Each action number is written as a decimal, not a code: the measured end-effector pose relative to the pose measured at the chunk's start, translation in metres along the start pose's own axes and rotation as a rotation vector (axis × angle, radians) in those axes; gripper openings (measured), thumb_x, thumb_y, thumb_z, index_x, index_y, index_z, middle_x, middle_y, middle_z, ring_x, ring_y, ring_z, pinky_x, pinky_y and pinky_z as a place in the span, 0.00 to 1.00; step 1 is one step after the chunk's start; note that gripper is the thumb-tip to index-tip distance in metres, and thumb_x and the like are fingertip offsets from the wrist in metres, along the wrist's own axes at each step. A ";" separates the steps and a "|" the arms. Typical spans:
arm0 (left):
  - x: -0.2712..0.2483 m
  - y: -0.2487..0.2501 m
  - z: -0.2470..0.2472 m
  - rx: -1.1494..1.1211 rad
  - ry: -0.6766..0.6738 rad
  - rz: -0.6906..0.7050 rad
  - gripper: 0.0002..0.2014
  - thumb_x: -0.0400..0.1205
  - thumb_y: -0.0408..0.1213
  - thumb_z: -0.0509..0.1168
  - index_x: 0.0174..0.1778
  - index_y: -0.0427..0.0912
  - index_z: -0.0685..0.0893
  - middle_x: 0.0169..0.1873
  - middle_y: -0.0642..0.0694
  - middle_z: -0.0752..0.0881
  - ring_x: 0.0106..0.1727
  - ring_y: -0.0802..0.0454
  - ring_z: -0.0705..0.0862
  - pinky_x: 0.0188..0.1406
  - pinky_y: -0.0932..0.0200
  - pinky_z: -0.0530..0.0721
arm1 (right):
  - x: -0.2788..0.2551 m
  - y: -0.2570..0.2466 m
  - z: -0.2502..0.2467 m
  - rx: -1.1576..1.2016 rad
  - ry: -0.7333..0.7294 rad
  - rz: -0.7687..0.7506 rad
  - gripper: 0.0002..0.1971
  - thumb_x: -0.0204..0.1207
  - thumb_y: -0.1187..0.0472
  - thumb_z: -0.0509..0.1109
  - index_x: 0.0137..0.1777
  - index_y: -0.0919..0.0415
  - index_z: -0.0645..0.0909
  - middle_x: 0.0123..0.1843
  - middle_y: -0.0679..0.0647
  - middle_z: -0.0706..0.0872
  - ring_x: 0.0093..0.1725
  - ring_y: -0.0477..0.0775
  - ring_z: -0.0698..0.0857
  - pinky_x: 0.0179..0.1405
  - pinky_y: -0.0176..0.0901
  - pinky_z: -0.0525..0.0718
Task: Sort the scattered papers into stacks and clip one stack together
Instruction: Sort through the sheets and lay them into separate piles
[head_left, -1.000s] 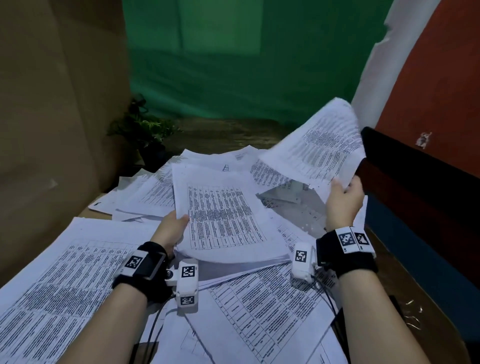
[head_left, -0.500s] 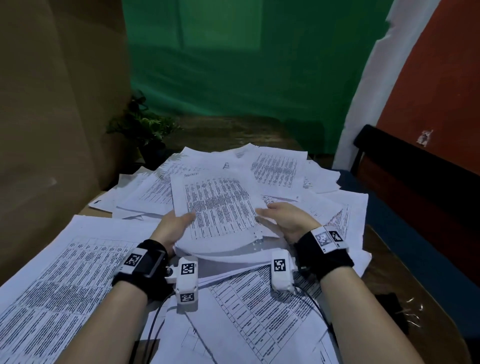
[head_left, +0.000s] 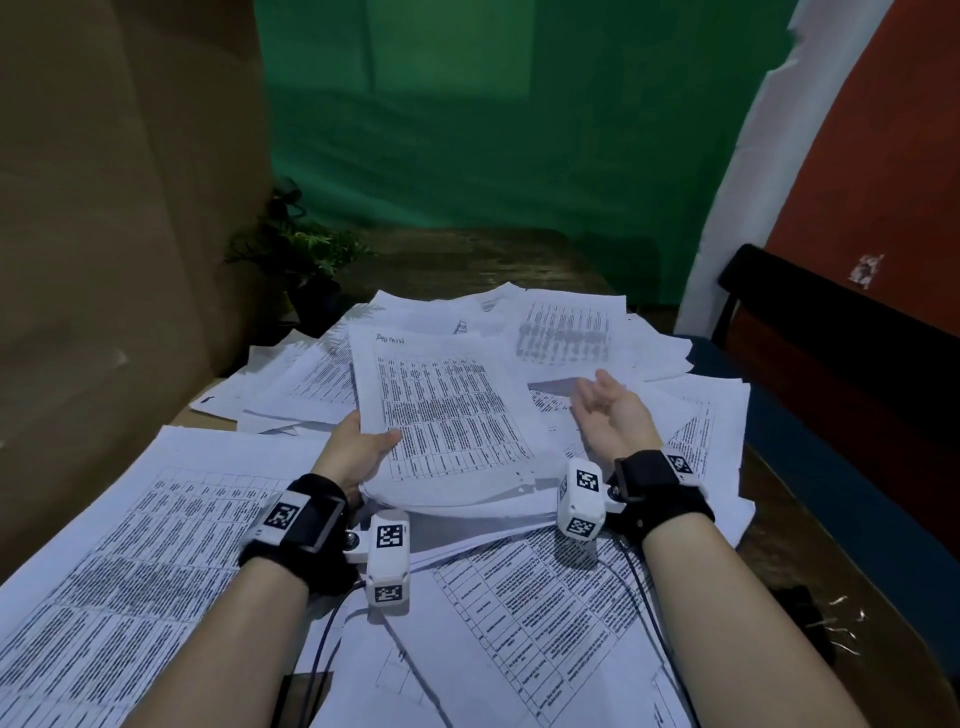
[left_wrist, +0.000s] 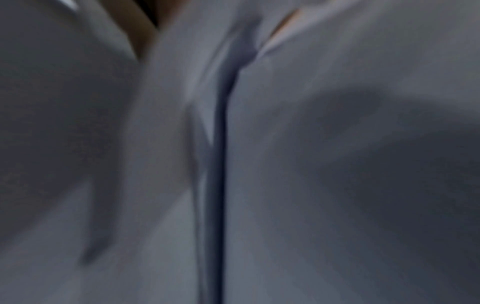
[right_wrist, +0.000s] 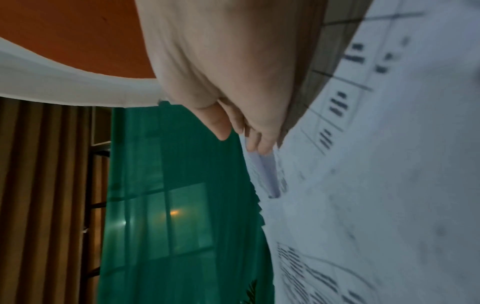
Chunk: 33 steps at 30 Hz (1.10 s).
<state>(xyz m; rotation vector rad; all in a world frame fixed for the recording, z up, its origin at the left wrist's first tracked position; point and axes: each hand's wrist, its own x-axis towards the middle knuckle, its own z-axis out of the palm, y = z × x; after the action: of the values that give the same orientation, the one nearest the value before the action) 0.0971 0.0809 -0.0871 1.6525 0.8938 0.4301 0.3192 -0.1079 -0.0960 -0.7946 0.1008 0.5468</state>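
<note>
- The left hand (head_left: 358, 452) grips the stack of papers (head_left: 447, 415) at its near left edge, thumb on top, in the middle of the table (head_left: 779, 519).
- The right hand (head_left: 613, 410) is at 3 o'clock from the stack, just beside it, palm turned up, fingers (right_wrist: 223, 129) loose and apart, holding nothing.
- Loose papers (head_left: 130, 571) lie all around, from 7 o'clock to 1 o'clock.
- A small plant (head_left: 296, 249) stands at 11 o'clock.
- The left wrist view is all blur.
</note>
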 end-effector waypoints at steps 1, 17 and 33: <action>0.001 0.000 0.001 -0.009 0.019 0.005 0.18 0.84 0.28 0.63 0.70 0.28 0.74 0.67 0.24 0.75 0.66 0.33 0.79 0.57 0.50 0.80 | -0.002 -0.006 -0.002 0.044 -0.003 -0.025 0.25 0.86 0.72 0.56 0.83 0.65 0.62 0.83 0.62 0.65 0.81 0.60 0.67 0.80 0.48 0.68; 0.004 -0.003 0.001 -0.233 0.176 -0.065 0.09 0.89 0.32 0.50 0.59 0.36 0.73 0.24 0.45 0.75 0.18 0.60 0.73 0.15 0.68 0.67 | -0.053 -0.027 0.004 -0.734 -0.561 0.365 0.16 0.81 0.69 0.65 0.65 0.75 0.81 0.66 0.67 0.85 0.65 0.62 0.86 0.66 0.47 0.83; -0.003 0.004 -0.001 -0.195 0.105 -0.043 0.15 0.86 0.27 0.58 0.70 0.30 0.75 0.61 0.37 0.83 0.48 0.45 0.82 0.43 0.57 0.79 | -0.042 -0.053 -0.004 -0.827 -0.208 -0.091 0.12 0.82 0.63 0.67 0.65 0.61 0.82 0.49 0.60 0.84 0.41 0.52 0.84 0.38 0.39 0.86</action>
<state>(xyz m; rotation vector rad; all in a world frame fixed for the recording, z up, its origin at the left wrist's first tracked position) 0.0957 0.0791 -0.0829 1.4407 0.9328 0.5614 0.3101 -0.1591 -0.0518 -1.5282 -0.3775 0.5815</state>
